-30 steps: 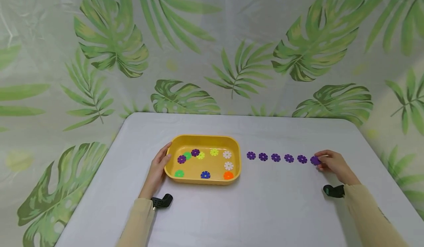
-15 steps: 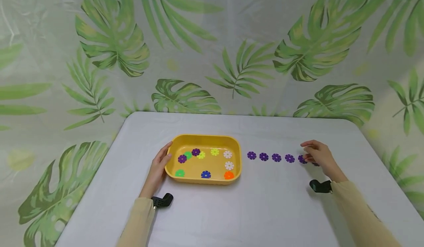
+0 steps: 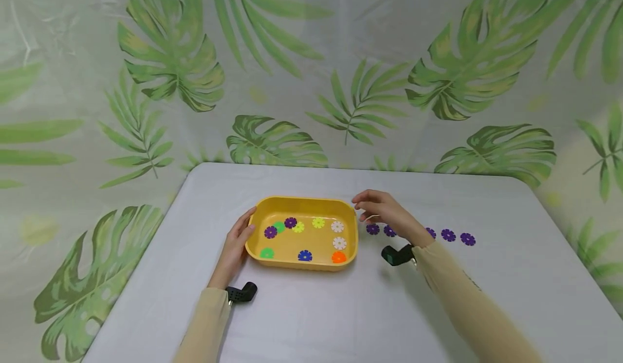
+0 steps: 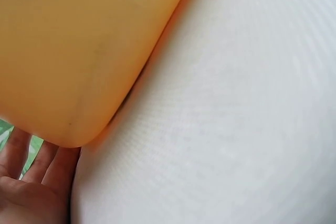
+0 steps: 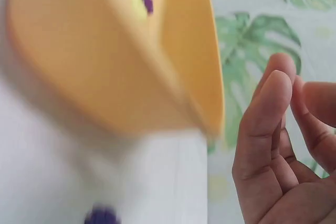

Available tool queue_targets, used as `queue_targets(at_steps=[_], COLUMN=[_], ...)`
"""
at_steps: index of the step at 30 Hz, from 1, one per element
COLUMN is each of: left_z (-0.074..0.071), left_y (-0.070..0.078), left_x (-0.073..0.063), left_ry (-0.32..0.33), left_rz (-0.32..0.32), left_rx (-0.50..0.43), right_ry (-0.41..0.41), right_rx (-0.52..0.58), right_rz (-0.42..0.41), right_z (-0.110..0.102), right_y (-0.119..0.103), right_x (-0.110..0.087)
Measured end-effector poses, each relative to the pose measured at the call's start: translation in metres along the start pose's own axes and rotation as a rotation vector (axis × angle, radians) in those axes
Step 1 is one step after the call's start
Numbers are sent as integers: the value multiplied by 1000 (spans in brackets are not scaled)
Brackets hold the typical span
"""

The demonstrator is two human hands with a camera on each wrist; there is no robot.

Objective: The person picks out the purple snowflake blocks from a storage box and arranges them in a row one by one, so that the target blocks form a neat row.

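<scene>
My left hand (image 3: pixel 236 246) grips the left end of the yellow plastic basin (image 3: pixel 302 266), thumb at the rim. In the left wrist view its fingers (image 4: pixel 44 163) go out of sight behind the basin's wall. Inside lie several notched plastic discs: purple (image 3: pixel 270 232), green (image 3: pixel 266 253), yellow, white, blue (image 3: pixel 305 256) and orange (image 3: pixel 338 257). My right hand (image 3: pixel 389 211), fingers loosely bent and holding nothing, is just off the basin's right rim. It hangs over a row of purple notched discs (image 3: pixel 448 235) and hides part of that row.
A white cloth covers the table (image 3: pixel 302 314), whose far edge meets a leaf-patterned backdrop (image 3: pixel 272 81). Black wrist cameras (image 3: pixel 242 292) sit on both wrists. The purple row stretches rightward from the basin.
My right hand has let go of the purple disc at the row's right end and moved left above the row to the basin. The left hand stays on the basin.
</scene>
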State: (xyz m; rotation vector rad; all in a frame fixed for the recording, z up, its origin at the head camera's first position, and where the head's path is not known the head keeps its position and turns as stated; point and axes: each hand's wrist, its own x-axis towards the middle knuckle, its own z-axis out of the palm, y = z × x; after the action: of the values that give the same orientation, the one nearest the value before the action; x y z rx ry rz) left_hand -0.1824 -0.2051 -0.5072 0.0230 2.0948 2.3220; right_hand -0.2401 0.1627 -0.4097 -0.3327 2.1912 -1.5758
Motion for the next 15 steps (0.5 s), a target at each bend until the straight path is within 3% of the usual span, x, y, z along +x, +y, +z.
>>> queue_targets(at_steps=[8,15], left_z=[1,1], left_y=[0,0], left_x=[0,0], left_ry=[2,10], left_rz=[0,3], left_rx=[0,0], right_ry=[-156,-181], right_rx=[37,26], right_rz=[37,113], right_z=[65,107], right_y=[-20,-20], right_x=[42,68])
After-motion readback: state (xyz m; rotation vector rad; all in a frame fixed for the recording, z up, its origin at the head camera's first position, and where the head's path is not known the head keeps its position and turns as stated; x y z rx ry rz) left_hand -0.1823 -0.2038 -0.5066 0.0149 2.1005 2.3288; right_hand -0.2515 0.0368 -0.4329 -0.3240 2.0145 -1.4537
